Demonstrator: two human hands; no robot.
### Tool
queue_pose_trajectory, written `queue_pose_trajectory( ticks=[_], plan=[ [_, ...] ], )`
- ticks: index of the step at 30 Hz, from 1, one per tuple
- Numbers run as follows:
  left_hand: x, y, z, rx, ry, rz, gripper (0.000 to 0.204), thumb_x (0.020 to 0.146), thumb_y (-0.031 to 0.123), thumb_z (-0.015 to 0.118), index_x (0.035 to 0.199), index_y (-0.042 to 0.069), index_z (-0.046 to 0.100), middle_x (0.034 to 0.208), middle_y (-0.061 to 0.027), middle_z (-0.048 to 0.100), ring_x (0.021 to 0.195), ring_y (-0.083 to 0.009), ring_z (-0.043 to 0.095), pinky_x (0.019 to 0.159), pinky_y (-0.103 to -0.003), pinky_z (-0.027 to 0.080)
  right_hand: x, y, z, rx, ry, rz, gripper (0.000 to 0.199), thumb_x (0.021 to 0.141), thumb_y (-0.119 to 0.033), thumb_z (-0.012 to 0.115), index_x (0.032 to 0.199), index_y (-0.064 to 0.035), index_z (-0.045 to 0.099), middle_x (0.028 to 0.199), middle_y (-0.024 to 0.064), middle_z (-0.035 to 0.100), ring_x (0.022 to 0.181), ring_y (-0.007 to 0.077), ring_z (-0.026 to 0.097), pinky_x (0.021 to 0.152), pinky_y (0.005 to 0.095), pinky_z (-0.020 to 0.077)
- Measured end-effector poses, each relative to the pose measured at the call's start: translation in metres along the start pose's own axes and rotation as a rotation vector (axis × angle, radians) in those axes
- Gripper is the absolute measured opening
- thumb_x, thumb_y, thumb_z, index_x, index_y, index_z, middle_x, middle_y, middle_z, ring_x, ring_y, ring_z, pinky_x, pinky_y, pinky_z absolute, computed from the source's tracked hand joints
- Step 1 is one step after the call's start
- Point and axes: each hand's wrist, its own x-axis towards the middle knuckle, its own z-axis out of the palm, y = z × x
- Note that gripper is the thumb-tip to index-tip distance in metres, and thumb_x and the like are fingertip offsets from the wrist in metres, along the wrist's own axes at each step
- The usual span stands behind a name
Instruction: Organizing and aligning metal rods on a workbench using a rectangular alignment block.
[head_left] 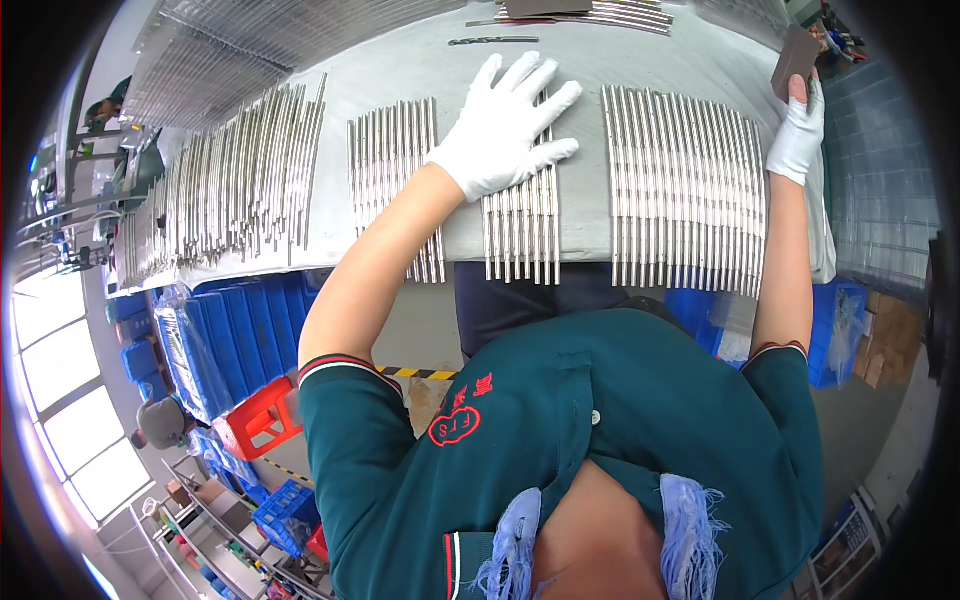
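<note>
My left hand (510,130), in a white glove, lies flat with fingers spread over a small group of shiny metal rods (522,235) at the middle of the table. To its left is another row of metal rods (393,130), partly hidden by my left forearm. A wider row of metal rods (685,190) lies side by side to its right. At the table's right edge my right hand (800,130), gloved with bare fingertips showing, is closed on a flat brown rectangular pad (796,62). The pad is held apart from the rods.
A large, uneven batch of metal rods (240,180) covers the table's left side. A drill bit (493,41) lies beyond my left hand. More rods (630,15) and a brown piece (545,8) are at the far edge. Blue crates (250,330) stand below; another person (163,424) is at left.
</note>
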Motion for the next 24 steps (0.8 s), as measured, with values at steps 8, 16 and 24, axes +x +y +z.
queue_pose_trajectory(
  ticks=[8,16,24],
  plan=[
    [0.058,0.052,0.016,-0.180,0.063,0.083,0.066,0.097,0.057,0.045,0.145,0.012,0.046,0.147,-0.0216,0.044,0.141,-0.0381,0.035,0.118,-0.055,0.020,0.003,0.015,-0.005,0.072,0.019,0.043,0.072,0.093,-0.045,0.066,0.141,0.0053,0.047,0.140,0.0149,0.054,0.124,0.0200,0.053,0.107,0.0290,0.0373],
    [0.039,0.034,0.006,-0.147,-0.005,0.061,0.066,0.097,0.055,0.046,0.145,0.010,0.046,0.147,-0.0225,0.044,0.141,-0.0395,0.035,0.118,-0.053,0.021,0.009,0.006,-0.007,0.458,0.135,0.300,0.058,0.096,-0.037,0.064,0.136,0.0026,0.048,0.129,0.0143,0.056,0.117,0.0291,0.057,0.103,0.0451,0.0479],
    [0.030,0.027,-0.007,-0.146,0.006,0.034,0.063,0.097,0.047,0.050,0.145,0.006,0.045,0.144,-0.0238,0.046,0.140,-0.0412,0.036,0.117,-0.054,0.023,0.010,0.021,-0.012,0.366,0.083,0.216,0.062,0.095,-0.039,0.066,0.138,0.0021,0.049,0.126,0.0104,0.058,0.113,0.0233,0.059,0.097,0.0389,0.0514]
  ],
)
